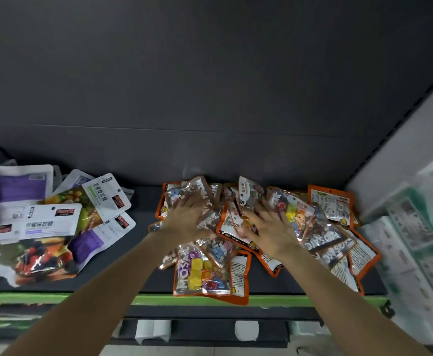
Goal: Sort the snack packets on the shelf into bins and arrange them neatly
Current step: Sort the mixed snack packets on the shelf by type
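Sorting barely begun. Jumbled heap of glossy orange-edged candy packets at 3 o'clock on dark shelf. Left hand, right hand flat, fingers spread, pressing heap. White-purple pouches loose at 9 o'clock. No bins visible.
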Demonstrator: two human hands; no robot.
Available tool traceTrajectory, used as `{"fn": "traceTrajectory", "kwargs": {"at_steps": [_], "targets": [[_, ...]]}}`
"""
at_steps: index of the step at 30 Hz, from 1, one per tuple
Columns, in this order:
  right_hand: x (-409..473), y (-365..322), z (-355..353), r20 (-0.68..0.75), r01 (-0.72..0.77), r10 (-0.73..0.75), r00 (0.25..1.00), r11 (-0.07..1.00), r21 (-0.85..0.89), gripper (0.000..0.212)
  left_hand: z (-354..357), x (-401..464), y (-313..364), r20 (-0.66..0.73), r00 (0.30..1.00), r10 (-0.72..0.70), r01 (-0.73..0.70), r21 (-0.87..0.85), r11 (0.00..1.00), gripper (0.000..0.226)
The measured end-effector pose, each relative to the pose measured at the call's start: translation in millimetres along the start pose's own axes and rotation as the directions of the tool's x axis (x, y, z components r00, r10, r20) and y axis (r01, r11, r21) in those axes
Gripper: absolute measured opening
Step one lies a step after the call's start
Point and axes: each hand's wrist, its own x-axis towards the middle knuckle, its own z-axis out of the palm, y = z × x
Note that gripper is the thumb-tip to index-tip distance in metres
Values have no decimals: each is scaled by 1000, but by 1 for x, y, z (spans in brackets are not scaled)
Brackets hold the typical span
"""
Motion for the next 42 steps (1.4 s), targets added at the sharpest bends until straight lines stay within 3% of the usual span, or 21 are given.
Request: {"fn": "traceTrajectory", "kwargs": {"at_steps": [4, 7, 10, 13, 17, 19, 21, 24, 26, 27, 29, 31, 35, 38, 40, 42], "targets": [[4, 7, -6, 22, -117, 124, 992, 974, -191, 57, 5, -4, -16, 121, 990, -75, 78, -25, 997, 95], [1, 3, -15, -41, -158, 155, 987, 980, -119, 77, 8, -6, -24, 54, 984, -169, 175, -124, 977, 86], [-3, -20, -11, -67, 11, -7, 998, 998, 66, 65, 12, -13, -36, -6, 944, -330, 320, -238, 917, 78], [-2, -34, -2, 95, 98, -97, 991, 995, -9, 79, 13, -15, -39, 13, 920, -392, 368, -375, 851, 70], [0, -21, -10, -113, 72, -88, 990, 988, -139, 61, 2, -19, -48, -46, 883, -467, 368, -549, 750, 50], [-2, -19, -20, -153, 57, -76, 985, 990, -128, 78, -2, -27, -58, -80, 837, -542, 379, -630, 678, 47], [-3, -21, -26, -95, 60, -71, 993, 992, -109, 94, 0, -35, -73, -93, 768, -634, 425, -667, 612, 45], [-9, -35, -20, 81, 44, -46, 996, 999, 30, 87, 6, -47, -83, -2, 756, -655, 480, -678, 556, 52], [-11, -49, -7, 119, 58, -68, 991, 995, 87, 75, 15, -50, -87, 45, 792, -609, 485, -653, 582, 76], [-11, -56, -1, 120, 88, -95, 988, 994, 63, 81, 20, -52, -87, 55, 815, -578, 481, -620, 620, 86], [-9, -71, 12, 133, 177, -170, 977, 983, -50, 94, 24, -57, -81, 61, 851, -522, 474, -520, 711, 94], [-6, -79, 18, 143, 230, -209, 967, 961, -151, 93, 21, -61, -73, 23, 861, -508, 458, -471, 754, 100], [6, -68, 4, 45, 130, -122, 991, 942, -310, 71, 15, -60, -70, 45, 802, -596, 509, -573, 642, 96], [9, -57, -13, -20, 41, -51, 999, 940, -340, 69, 10, -58, -73, 60, 751, -657, 505, -694, 513, 74], [0, -66, -15, -10, 123, -130, 992, 957, -262, 82, 5, -55, -74, 80, 718, -692, 488, -766, 418, 70], [-11, -83, -8, 13, 230, -230, 973, 963, -139, 79, 0, -47, -76, 97, 707, -700, 430, -845, 317, 79]]}}
